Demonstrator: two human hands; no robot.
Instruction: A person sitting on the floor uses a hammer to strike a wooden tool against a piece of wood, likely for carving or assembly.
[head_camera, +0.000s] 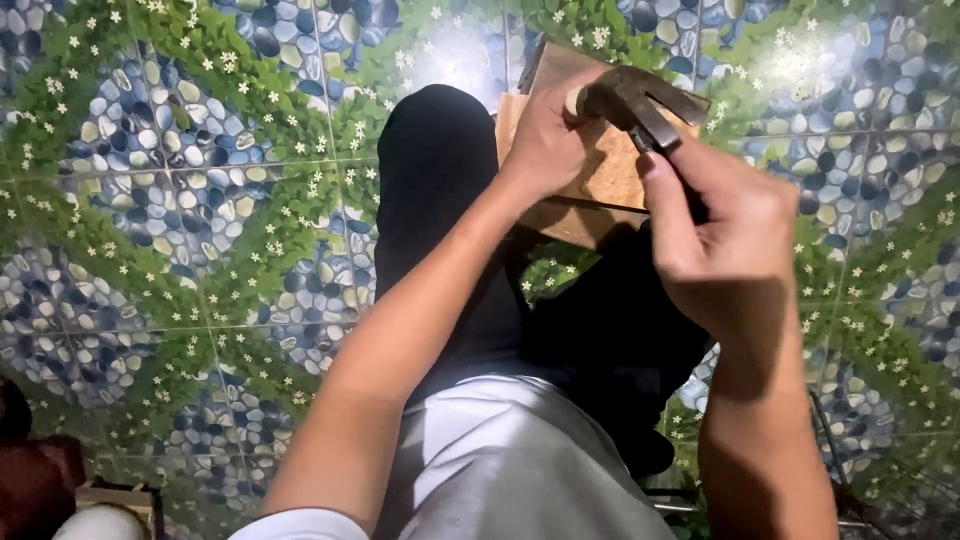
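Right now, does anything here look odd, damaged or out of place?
Nothing looks damaged or spilled. The only odd point: the right hand grips the hammer right beside its head, while the left hand steadies the wooden piece.

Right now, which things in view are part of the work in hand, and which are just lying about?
In hand:
- left hand steadying the wooden piece
- right hand gripping the hammer over that wood

Lying about:
- dark reddish-brown object at the lower left edge
- white rounded item beside it
- patterned pebble-and-leaf floor tiles, only the surface underneath
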